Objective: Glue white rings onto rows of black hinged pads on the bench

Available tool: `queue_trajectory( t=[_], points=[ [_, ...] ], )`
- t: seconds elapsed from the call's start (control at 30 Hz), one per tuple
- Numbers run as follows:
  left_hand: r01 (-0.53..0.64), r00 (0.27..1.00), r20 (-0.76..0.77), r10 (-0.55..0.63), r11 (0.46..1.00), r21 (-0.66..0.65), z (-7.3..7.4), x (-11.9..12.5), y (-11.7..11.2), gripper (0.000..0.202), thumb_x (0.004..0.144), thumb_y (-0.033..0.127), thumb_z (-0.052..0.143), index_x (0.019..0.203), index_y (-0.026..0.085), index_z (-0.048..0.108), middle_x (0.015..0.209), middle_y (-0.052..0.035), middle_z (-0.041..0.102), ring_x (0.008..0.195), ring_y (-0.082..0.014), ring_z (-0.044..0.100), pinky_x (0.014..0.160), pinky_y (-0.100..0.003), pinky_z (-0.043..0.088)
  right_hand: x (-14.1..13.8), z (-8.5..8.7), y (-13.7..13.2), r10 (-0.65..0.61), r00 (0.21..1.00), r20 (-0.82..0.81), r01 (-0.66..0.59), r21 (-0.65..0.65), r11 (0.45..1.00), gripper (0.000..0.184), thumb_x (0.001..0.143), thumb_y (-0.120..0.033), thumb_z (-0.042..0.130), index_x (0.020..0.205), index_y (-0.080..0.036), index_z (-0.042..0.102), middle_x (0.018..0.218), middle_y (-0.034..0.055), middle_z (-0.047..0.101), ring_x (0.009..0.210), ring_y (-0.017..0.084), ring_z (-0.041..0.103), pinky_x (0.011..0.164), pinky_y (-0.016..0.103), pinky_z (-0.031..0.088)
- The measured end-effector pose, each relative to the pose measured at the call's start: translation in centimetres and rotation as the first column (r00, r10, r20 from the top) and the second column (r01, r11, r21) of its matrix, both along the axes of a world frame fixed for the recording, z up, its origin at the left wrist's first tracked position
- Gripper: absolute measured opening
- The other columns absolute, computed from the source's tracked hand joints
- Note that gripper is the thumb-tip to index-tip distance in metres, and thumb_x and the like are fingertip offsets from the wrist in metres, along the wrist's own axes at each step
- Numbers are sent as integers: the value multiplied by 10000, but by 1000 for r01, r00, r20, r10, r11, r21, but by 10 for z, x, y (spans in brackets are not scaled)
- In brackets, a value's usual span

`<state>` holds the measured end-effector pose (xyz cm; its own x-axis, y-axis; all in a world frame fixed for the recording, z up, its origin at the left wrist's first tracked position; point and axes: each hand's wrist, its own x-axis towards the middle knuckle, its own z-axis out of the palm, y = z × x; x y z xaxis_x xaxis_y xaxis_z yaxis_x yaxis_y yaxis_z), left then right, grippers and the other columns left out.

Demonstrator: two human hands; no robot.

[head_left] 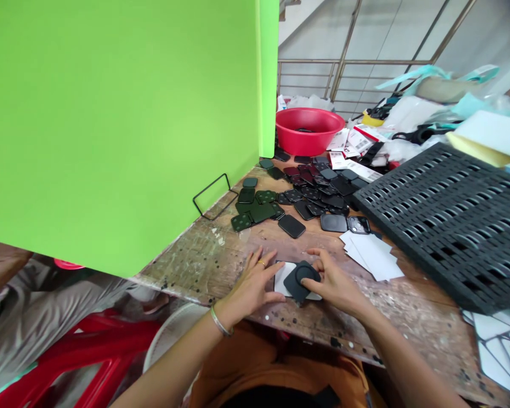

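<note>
On a worn wooden table [195, 255], the right hand [334, 284] pinches a dark plate [297, 280] (likely light and stiff, best taken by its edges) over a white card [281, 279], where the left hand [254, 284] rests, fingers spread.

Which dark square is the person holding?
The dark square pinched in the right hand, near the left hand; the others lie farther back on the table, untouched by either hand.
</note>
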<state>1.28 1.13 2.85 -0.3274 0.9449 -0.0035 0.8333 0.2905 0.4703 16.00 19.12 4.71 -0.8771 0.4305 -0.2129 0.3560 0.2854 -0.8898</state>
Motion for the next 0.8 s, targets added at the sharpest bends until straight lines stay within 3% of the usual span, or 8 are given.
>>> queue_trajectory(
  t=[0.37, 0.57, 0.8],
  points=[
    [-13, 995, 102, 6, 997, 74, -2, -6, 4, 949, 550, 514, 844, 1363, 243, 438, 1463, -126, 395, 1403, -381, 197, 1128, -606, 205, -46, 28, 17, 306, 948, 91, -311, 47, 949, 718, 601, -162, 701, 1275, -207, 461, 674, -77, 517, 586, 119, 502, 524, 213, 337],
    [-16, 994, 106, 9, 998, 62, -2, -6, 4, 954, 546, 526, 843, 1354, 203, 453, 1462, -133, 398, 1400, -379, 192, 1138, -587, 188, -60, 21, 25, 430, 892, 143, -440, 53, 896, 728, 630, -203, 698, 1305, -181, 426, 684, -78, 533, 588, 124, 512, 539, 223, 351],
    [-28, 994, 109, 18, 995, 91, -6, -7, 5, 960, 520, 533, 853, 1339, 212, 467, 1458, -128, 406, 1394, -388, 211, 1134, -586, 199, -65, 8, 21, 393, 902, 179, -416, 119, 901, 795, 586, -175, 732, 1324, -165, 438, 790, -23, 607, 652, 143, 553, 580, 230, 396]
  ],
)
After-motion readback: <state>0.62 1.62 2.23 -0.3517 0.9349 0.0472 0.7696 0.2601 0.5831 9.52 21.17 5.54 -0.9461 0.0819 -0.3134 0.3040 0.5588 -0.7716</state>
